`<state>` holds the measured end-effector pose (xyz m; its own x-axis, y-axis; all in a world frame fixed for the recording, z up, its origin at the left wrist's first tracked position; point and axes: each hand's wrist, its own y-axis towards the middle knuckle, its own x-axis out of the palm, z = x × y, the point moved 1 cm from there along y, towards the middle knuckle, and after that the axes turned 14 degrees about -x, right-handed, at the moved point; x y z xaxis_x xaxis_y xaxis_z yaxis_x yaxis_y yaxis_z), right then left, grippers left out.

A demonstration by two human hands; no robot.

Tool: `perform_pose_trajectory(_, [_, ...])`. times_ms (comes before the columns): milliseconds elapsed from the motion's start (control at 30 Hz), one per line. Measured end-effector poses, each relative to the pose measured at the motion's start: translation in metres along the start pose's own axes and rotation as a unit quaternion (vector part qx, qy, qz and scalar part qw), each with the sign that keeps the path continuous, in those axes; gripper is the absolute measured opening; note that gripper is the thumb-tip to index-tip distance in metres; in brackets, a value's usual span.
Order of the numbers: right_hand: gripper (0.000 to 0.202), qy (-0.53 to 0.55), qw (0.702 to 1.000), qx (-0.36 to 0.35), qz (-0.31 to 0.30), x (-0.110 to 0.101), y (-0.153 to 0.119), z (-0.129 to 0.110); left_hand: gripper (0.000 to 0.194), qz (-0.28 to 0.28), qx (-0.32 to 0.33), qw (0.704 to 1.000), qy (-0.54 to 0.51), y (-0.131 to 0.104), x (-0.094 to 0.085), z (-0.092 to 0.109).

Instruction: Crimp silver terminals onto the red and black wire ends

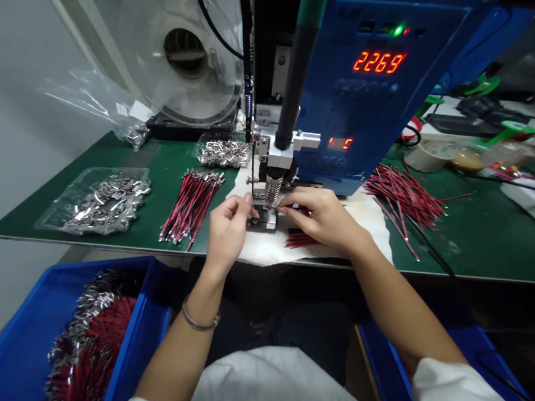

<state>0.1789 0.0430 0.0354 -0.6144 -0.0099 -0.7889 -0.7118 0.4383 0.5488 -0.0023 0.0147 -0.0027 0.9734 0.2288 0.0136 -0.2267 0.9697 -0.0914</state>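
My left hand (228, 228) is at the left side of the press head (273, 188), its thumb and index finger pinched together; whatever sits between them is too small to make out. From the right, my right hand (324, 218) reaches to the small die block (266, 218) under the press head, fingertips pinched close to it. What these fingers hold is also hidden. A short bundle of red-and-black wires (300, 238) lies on the white sheet (267, 253) under my right hand. To the left of my left hand lies a bundle of wires with metal ends (190, 207).
A blue machine (376, 110) with red digits stands behind the hands. Bags of metal terminals (110, 200) lie on the green table (30, 213). Loose red wires (407, 196) are piled right. A blue bin (11, 328) of finished-looking wires stands lower left. A clear reel (181, 51) is behind.
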Motion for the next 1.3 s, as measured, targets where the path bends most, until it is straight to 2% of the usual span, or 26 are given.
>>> perform_pose_trajectory(100, [0.014, 0.007, 1.000, -0.010, 0.009, 0.000, 0.000, 0.002, 0.040, 0.009, 0.006, 1.000, -0.003, 0.001, 0.001, 0.001])
perform_pose_trajectory(167, [0.014, 0.003, 1.000, -0.015, 0.016, -0.001, -0.002, 0.001, 0.039, 0.037, 0.023, 0.999, -0.012, -0.003, -0.001, 0.002])
perform_pose_trajectory(300, [0.016, -0.008, 0.998, -0.018, 0.063, -0.007, -0.011, -0.016, 0.032, 0.111, 0.075, 0.991, 0.009, -0.032, -0.015, 0.002])
perform_pose_trajectory(333, [0.017, 0.016, 0.997, -0.014, 0.073, -0.008, -0.013, -0.024, 0.027, 0.102, 0.085, 0.990, 0.036, -0.043, -0.018, 0.001])
perform_pose_trajectory(400, [0.019, 0.086, 0.992, -0.014, 0.091, -0.008, -0.015, -0.044, 0.015, 0.039, 0.100, 0.989, 0.105, -0.065, -0.023, -0.001])
perform_pose_trajectory(433, [0.021, 0.115, 0.987, -0.020, 0.113, -0.006, -0.015, -0.054, 0.016, -0.004, 0.102, 0.986, 0.133, -0.074, -0.024, -0.002])
perform_pose_trajectory(500, [0.023, 0.164, 0.972, -0.037, 0.162, 0.001, -0.013, -0.072, 0.021, -0.056, 0.115, 0.980, 0.154, -0.088, -0.022, -0.004])
perform_pose_trajectory(533, [0.023, 0.179, 0.965, -0.031, 0.188, 0.006, -0.011, -0.079, 0.020, -0.063, 0.122, 0.979, 0.152, -0.092, -0.021, -0.005])
perform_pose_trajectory(633, [0.023, 0.213, 0.943, 0.009, 0.254, 0.022, -0.006, -0.092, 0.010, -0.036, 0.136, 0.981, 0.137, -0.095, -0.018, -0.005])
perform_pose_trajectory(700, [0.021, 0.208, 0.938, 0.040, 0.273, 0.030, -0.006, -0.094, 0.007, -0.014, 0.138, 0.979, 0.149, -0.093, -0.022, -0.005])
perform_pose_trajectory(833, [0.020, 0.123, 0.961, 0.088, 0.231, 0.027, -0.016, -0.083, 0.010, 0.026, 0.132, 0.959, 0.249, -0.079, -0.049, 0.004])
perform_pose_trajectory(933, [0.015, 0.067, 0.970, 0.117, 0.200, 0.009, -0.030, -0.065, 0.016, 0.100, 0.142, 0.928, 0.330, -0.057, -0.078, 0.020])
perform_pose_trajectory(1033, [0.013, 0.011, 0.988, 0.113, 0.105, -0.009, -0.041, -0.046, 0.021, 0.137, 0.154, 0.878, 0.432, -0.029, -0.096, 0.037])
perform_pose_trajectory(1133, [0.017, -0.017, 0.995, 0.101, 0.009, -0.020, -0.046, -0.031, 0.025, 0.136, 0.132, 0.813, 0.550, -0.004, -0.099, 0.048])
perform_pose_trajectory(1200, [0.019, -0.021, 0.994, 0.097, -0.046, -0.022, -0.047, -0.024, 0.027, 0.138, 0.107, 0.781, 0.599, 0.009, -0.096, 0.050])
perform_pose_trajectory(1300, [0.021, -0.015, 0.991, 0.098, -0.095, -0.021, -0.045, -0.017, 0.031, 0.155, 0.092, 0.741, 0.647, 0.020, -0.091, 0.050])
